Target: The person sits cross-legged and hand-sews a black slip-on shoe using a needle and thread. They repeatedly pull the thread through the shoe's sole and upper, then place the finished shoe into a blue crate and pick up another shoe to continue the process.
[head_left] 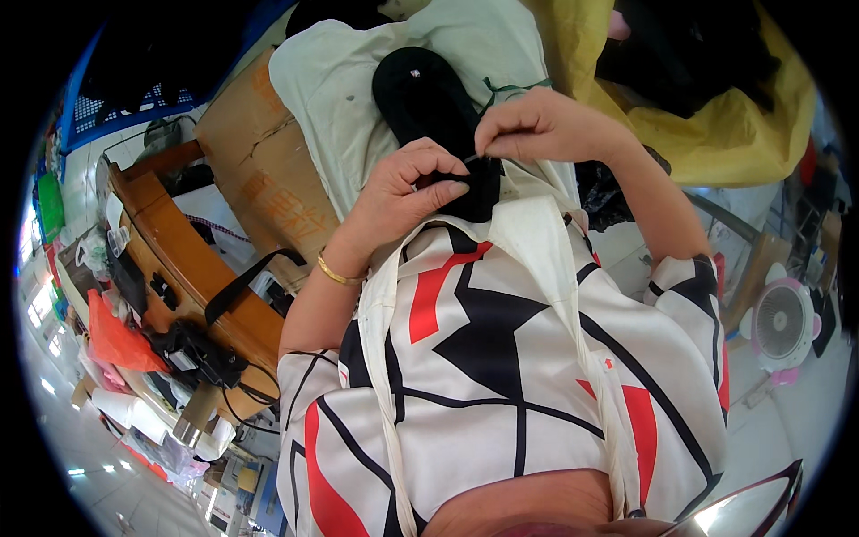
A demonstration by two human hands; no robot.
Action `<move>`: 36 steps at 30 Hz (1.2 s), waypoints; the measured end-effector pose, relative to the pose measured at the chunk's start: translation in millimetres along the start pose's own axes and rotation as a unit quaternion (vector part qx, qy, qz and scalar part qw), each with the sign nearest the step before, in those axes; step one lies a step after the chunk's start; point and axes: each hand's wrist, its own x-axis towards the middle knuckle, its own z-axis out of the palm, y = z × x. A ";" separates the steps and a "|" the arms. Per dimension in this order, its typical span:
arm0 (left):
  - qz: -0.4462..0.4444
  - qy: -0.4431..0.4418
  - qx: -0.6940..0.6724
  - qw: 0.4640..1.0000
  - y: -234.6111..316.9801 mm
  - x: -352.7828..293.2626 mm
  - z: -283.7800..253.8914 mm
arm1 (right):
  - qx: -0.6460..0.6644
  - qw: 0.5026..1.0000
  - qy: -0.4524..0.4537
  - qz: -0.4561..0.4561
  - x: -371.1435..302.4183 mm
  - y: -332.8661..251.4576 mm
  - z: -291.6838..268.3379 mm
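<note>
A black, shoe-shaped cloth piece [429, 98] lies lengthwise before me on a white cloth [313, 67], with a small pale mark near its far rounded end. At its near part, my left hand [403, 190] is closed, thumb and forefinger pinched together over the black fabric. Just right of it, my right hand [546, 127] is also closed in a pinch. A tiny thin pale bit [472, 158] shows between the two hands, too small to name. What exactly the fingertips grip is hidden. A dark green strip [510, 88] lies on the cloth behind my right hand.
To the left stand a cardboard box [259, 170] and a wooden sewing-machine table [192, 255] with a black bag [192, 349]. A blue plastic crate [80, 116] is at far left. At far right sit a yellow bag [725, 148] of dark material and a white fan [780, 318].
</note>
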 end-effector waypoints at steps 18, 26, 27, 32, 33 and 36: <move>0.039 0.008 0.051 0.998 1.8 0.3 0.7 | -0.051 0.993 -0.102 -0.003 10.0 -2.7 -8.4; 0.056 -0.005 0.034 0.998 4.2 1.4 0.4 | -0.022 0.992 -0.127 0.002 14.6 -0.3 -8.3; 0.058 -0.011 0.034 0.998 3.5 0.9 -0.9 | -0.018 0.991 -0.129 0.002 15.0 0.4 -8.0; 0.091 -0.020 0.043 0.995 0.1 1.4 -3.0 | -0.010 0.989 -0.147 0.007 18.7 2.4 -6.3; 0.093 -0.018 0.045 0.995 -1.2 1.6 -2.8 | -0.006 0.988 -0.151 0.010 19.8 4.5 -5.5; 0.093 -0.012 0.047 0.995 0.3 1.6 -1.3 | 0.016 0.987 -0.153 0.049 21.2 5.8 -0.7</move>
